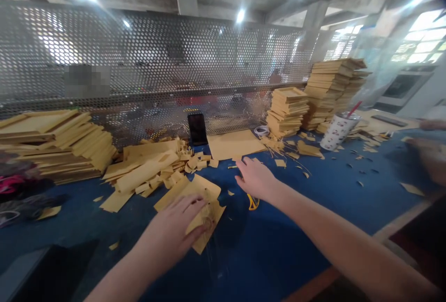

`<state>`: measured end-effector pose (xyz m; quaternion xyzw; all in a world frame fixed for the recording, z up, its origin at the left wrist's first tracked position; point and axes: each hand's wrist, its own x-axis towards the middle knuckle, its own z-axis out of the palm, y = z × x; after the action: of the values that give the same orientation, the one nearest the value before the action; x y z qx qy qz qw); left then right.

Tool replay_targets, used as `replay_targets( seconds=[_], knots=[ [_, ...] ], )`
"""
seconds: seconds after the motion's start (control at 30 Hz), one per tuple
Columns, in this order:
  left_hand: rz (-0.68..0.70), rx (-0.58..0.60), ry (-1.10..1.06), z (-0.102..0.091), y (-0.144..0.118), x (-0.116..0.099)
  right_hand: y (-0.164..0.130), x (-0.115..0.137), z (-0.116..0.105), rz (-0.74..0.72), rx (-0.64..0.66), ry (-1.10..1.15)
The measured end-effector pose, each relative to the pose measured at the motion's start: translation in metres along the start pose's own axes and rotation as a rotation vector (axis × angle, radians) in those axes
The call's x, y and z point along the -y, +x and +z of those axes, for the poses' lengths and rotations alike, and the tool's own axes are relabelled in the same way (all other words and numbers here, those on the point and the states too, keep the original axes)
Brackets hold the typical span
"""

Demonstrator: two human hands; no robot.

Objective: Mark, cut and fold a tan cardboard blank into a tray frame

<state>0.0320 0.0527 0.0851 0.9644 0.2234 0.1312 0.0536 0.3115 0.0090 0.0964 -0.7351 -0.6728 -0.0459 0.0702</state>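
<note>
On the blue table [285, 227], just short of the phone [197, 128] that leans upright against the perforated screen [146, 60], the left hand [174, 232] presses down on a crumpled cardboard sheet [202, 209], fingers curled over its edge and gripping it. Right of that sheet, the right hand [256, 179] reaches forward, spread and holding nothing, toward a flat cardboard sheet [235, 144] lying beside the phone. A careless sweep here could likely knock the phone over or scatter the loose offcuts [156, 172] left of it. Far right of the phone, a cup with a straw [337, 130] stands near tall cardboard stacks [331, 90]. Open cloth lies nearer the person, toward the table's front edge.
</note>
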Motion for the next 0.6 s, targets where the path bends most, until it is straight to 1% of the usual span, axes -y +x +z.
replay_targets(
  seconds=[0.07, 0.13, 0.2, 0.33, 0.47, 0.53, 0.6],
  knots=[
    [-0.087, 0.169, -0.004, 0.021, 0.01, 0.004, 0.004, -0.005, 0.027, 0.058, 0.049, -0.03],
    [-0.106, 0.238, -0.025, 0.032, 0.011, 0.005, 0.002, -0.009, 0.044, 0.074, 0.082, -0.038],
    [-0.11, 0.261, -0.053, 0.034, 0.007, 0.004, -0.003, -0.011, 0.052, 0.082, 0.1, -0.038],
    [-0.174, 0.223, -0.109, 0.029, -0.004, 0.003, -0.006, -0.011, 0.051, 0.069, 0.124, -0.021],
    [-0.233, 0.152, -0.144, 0.032, -0.012, 0.003, -0.004, -0.01, 0.049, 0.035, 0.125, 0.014],
    [-0.248, 0.118, -0.123, 0.034, -0.014, 0.004, -0.004, -0.01, 0.049, 0.006, 0.113, 0.063],
    [-0.241, 0.058, -0.098, 0.031, -0.016, 0.006, -0.005, -0.011, 0.05, -0.019, 0.081, 0.157]
  ],
)
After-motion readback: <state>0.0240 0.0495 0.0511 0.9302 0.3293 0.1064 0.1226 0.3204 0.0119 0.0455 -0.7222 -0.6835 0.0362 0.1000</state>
